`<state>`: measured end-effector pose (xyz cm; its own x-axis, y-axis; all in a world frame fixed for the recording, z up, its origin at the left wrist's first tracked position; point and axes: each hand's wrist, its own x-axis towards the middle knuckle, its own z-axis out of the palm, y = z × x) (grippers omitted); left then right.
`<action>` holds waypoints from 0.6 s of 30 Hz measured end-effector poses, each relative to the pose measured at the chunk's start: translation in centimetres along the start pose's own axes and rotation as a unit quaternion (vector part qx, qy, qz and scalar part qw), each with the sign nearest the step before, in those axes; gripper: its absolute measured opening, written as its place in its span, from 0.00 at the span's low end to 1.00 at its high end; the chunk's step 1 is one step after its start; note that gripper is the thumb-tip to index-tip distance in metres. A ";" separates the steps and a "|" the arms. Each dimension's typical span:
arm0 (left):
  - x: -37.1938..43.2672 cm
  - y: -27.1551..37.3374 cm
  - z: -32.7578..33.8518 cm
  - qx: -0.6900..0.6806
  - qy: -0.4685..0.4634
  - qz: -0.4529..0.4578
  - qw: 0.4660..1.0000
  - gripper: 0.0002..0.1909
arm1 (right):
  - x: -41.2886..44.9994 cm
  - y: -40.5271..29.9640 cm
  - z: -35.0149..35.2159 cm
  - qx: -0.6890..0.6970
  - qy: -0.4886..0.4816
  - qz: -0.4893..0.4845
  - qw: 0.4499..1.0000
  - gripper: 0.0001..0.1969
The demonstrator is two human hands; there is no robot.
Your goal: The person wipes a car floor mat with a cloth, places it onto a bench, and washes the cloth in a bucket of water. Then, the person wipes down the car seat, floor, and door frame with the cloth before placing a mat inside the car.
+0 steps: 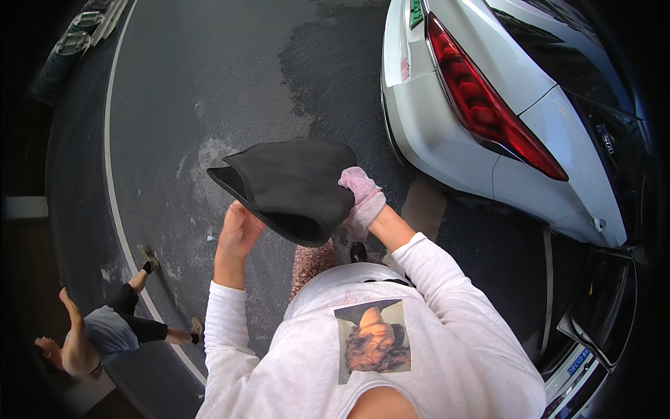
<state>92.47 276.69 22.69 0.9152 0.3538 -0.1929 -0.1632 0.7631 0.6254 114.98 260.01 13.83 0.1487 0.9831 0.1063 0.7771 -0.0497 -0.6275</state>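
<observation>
A flexible black mat [296, 175], folded over on itself with a bound edge, is held up in front of my waist. My bare left hand [239, 230] grips its near left edge, the thumb in view and some fingers hidden behind it. On my right hand [361, 196] is a pink fuzzy glove or cloth with a thick cuff. That hand holds the right end of the mat, its fingertips partly out of sight. Between the mat's folded layers, dark gaps open at the left and along the near side.
A white car's rear corner with a red tail light [481, 99] stands close on my right. Another car [581, 361] is at the lower right. A person [104, 330] walks at the left near a white painted line [108, 131]. Dark asphalt [220, 68] bears damp patches.
</observation>
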 end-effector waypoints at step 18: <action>36.9 16.0 4.5 0.796 -0.331 0.240 0.447 0.47 | 16.9 13.2 -4.3 0.465 0.276 0.209 0.815 0.15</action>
<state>125.29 299.55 29.00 0.9100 -0.3686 0.1898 -0.4124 -0.8523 0.3218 130.41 275.21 10.66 0.7339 0.6722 -0.0974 -0.1741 0.0475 -0.9836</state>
